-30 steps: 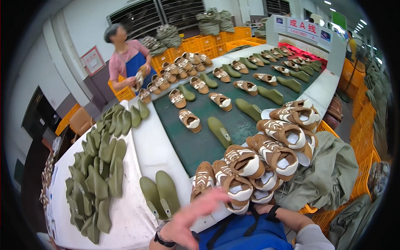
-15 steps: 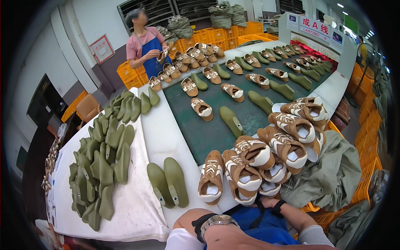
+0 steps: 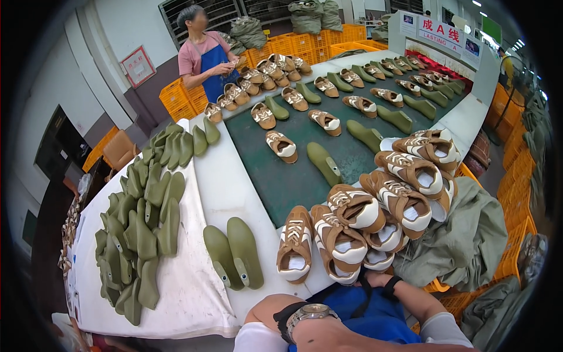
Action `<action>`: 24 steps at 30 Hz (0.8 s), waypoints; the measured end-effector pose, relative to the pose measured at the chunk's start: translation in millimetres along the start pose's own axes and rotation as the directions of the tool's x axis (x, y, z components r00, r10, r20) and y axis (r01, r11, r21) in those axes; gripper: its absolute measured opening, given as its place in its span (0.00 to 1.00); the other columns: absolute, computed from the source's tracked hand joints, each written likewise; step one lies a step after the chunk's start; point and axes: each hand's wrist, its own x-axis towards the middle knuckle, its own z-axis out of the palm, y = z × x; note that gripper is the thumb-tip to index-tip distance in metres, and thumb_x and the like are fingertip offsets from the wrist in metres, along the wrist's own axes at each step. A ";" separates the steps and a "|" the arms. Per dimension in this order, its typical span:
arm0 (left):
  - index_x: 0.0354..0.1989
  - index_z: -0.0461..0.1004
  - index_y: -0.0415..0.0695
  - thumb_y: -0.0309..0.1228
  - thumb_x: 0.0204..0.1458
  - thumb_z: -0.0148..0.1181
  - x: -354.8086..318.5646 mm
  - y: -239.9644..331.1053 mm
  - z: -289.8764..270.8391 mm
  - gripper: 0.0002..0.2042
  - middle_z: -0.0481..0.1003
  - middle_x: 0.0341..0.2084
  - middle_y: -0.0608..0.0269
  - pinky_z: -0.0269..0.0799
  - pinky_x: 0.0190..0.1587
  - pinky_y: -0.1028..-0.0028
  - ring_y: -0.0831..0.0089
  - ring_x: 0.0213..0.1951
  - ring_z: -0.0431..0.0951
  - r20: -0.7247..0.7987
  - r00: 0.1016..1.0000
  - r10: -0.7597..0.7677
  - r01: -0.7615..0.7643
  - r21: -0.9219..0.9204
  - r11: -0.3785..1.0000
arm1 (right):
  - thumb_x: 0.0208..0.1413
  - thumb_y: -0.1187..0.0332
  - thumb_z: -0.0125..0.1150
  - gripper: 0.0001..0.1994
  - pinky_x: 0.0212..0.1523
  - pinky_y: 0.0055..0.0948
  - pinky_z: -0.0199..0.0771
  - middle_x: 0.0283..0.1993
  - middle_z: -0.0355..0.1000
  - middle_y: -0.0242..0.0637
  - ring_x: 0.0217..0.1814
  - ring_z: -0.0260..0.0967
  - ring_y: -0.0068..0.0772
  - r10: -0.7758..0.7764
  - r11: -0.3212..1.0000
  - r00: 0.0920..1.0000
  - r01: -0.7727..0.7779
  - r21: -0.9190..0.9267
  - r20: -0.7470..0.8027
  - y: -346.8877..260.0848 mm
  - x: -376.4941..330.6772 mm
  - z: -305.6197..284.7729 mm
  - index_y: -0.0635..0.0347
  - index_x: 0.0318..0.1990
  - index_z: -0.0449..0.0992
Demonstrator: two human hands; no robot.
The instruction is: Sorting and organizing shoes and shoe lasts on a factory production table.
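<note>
At the lower edge, my left hand (image 3: 343,338) lies across my front beyond a watch and black band; its fingers do not show. My right hand (image 3: 375,279), below a black wristband, is by the near edge of the table, partly hidden behind the stacked brown-and-white sneakers (image 3: 346,249); its fingers cannot be made out. Between my arms is a blue apron (image 3: 375,314) with a dark strap. Left of the stack, one sneaker (image 3: 295,243) stands with its laces facing away from me. Beside it lie two green shoe lasts (image 3: 234,252).
A heap of green lasts (image 3: 141,229) covers the white cloth (image 3: 187,281) at left. Sneakers and lasts stand in rows on the dark green surface (image 3: 264,176). Across, a person in a blue apron (image 3: 214,64) handles a sneaker. At right are a grey-green sack (image 3: 463,240) and orange crates (image 3: 516,205).
The view has shifted slightly, so the table's things sit a little higher and further left. Across the table, the person's hands and sneaker have changed position. My arms stay nearly where they were.
</note>
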 end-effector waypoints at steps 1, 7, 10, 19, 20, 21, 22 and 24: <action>0.53 0.71 0.51 0.68 0.46 0.43 8.9 -4.4 11.2 0.37 0.46 0.58 0.24 0.56 0.51 0.39 0.27 0.58 0.51 -0.123 0.980 0.157 -0.160 -0.021 0.987 | 0.48 0.45 0.58 0.29 0.51 0.34 0.64 0.45 0.73 0.49 0.47 0.69 0.44 0.013 0.999 1.000 -0.013 0.044 -0.002 -12.5 -2.6 -2.2 0.64 0.46 0.73; 0.53 0.71 0.50 0.67 0.46 0.45 -18.5 -3.6 -6.7 0.37 0.46 0.58 0.22 0.55 0.52 0.38 0.24 0.57 0.51 -0.021 0.992 0.122 -0.122 0.015 0.992 | 0.46 0.43 0.59 0.31 0.51 0.33 0.64 0.42 0.74 0.50 0.46 0.70 0.44 0.078 0.996 0.996 -0.080 -0.049 -0.034 -32.6 -18.7 -18.1 0.68 0.41 0.75; 0.53 0.70 0.46 0.63 0.48 0.48 -18.3 6.7 -10.7 0.34 0.50 0.57 0.23 0.55 0.53 0.41 0.27 0.57 0.53 -0.040 0.990 0.134 -0.126 0.161 0.979 | 0.46 0.39 0.56 0.33 0.50 0.35 0.65 0.39 0.74 0.51 0.45 0.70 0.46 0.069 0.995 0.997 -0.070 -0.077 -0.016 8.8 3.8 4.9 0.69 0.36 0.77; 0.56 0.62 0.41 0.29 0.39 0.66 -100.7 180.2 -75.8 0.32 0.61 0.52 0.42 0.62 0.55 0.60 0.47 0.53 0.64 -0.777 0.611 -0.151 0.199 0.335 -0.921 | 0.47 0.42 0.57 0.31 0.53 0.33 0.62 0.44 0.73 0.47 0.49 0.68 0.43 -0.021 1.000 0.997 0.022 0.015 -0.072 5.1 0.8 6.3 0.65 0.45 0.74; 0.55 0.64 0.42 0.30 0.39 0.67 -122.0 198.4 -77.0 0.31 0.64 0.48 0.42 0.66 0.49 0.61 0.49 0.48 0.67 -0.837 0.547 -0.022 0.240 0.182 -0.953 | 0.48 0.43 0.57 0.31 0.53 0.32 0.62 0.45 0.73 0.45 0.49 0.68 0.42 -0.045 0.998 0.995 0.049 0.045 -0.090 -0.9 -0.2 2.3 0.64 0.48 0.72; 0.57 0.61 0.44 0.35 0.39 0.67 -141.6 218.1 -77.7 0.34 0.70 0.39 0.44 0.70 0.41 0.62 0.52 0.40 0.73 -0.879 0.474 0.042 0.217 0.071 -0.974 | 0.48 0.43 0.57 0.33 0.55 0.32 0.59 0.47 0.72 0.48 0.52 0.66 0.43 -0.004 0.997 0.999 0.007 0.079 -0.041 -4.2 -1.6 0.2 0.66 0.48 0.71; 0.57 0.61 0.44 0.35 0.39 0.67 -153.3 227.4 -78.8 0.34 0.70 0.39 0.44 0.70 0.41 0.62 0.52 0.40 0.73 -0.882 0.470 0.033 0.214 0.078 -0.974 | 0.48 0.43 0.57 0.33 0.55 0.32 0.59 0.47 0.72 0.48 0.52 0.66 0.43 0.001 0.996 0.999 0.003 0.088 -0.044 -6.0 -3.3 -0.6 0.66 0.48 0.71; 0.58 0.59 0.44 0.39 0.41 0.64 -172.4 238.4 -82.8 0.33 0.74 0.28 0.46 0.72 0.33 0.59 0.51 0.30 0.76 -0.966 0.023 0.258 0.159 -0.252 -0.955 | 0.48 0.43 0.57 0.33 0.58 0.34 0.57 0.53 0.67 0.49 0.55 0.63 0.44 -0.111 0.994 0.978 0.106 -0.035 -0.176 -7.3 -6.3 -1.3 0.63 0.52 0.68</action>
